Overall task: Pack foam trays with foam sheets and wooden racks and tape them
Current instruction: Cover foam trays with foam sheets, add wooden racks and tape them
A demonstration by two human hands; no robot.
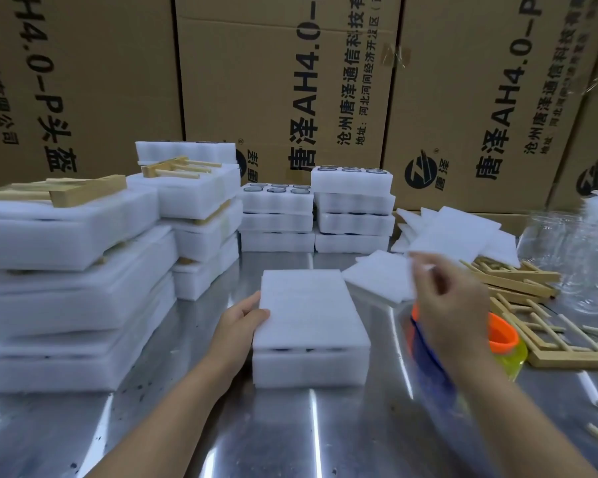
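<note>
The left hand point(244, 317) grips the left edge of the foam tray point(311, 315) at near centre; it should hold it square. The right hand point(446, 305) hovers, blurred, over the foam sheets point(453, 232) to the right. Its grip is unclear; best to pinch a single sheet.

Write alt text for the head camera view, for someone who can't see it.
A person's left hand holds a foam tray on a steel table while the right hand, blurred, hovers by loose foam sheets. More stacked trays and wooden racks lie around.
</note>
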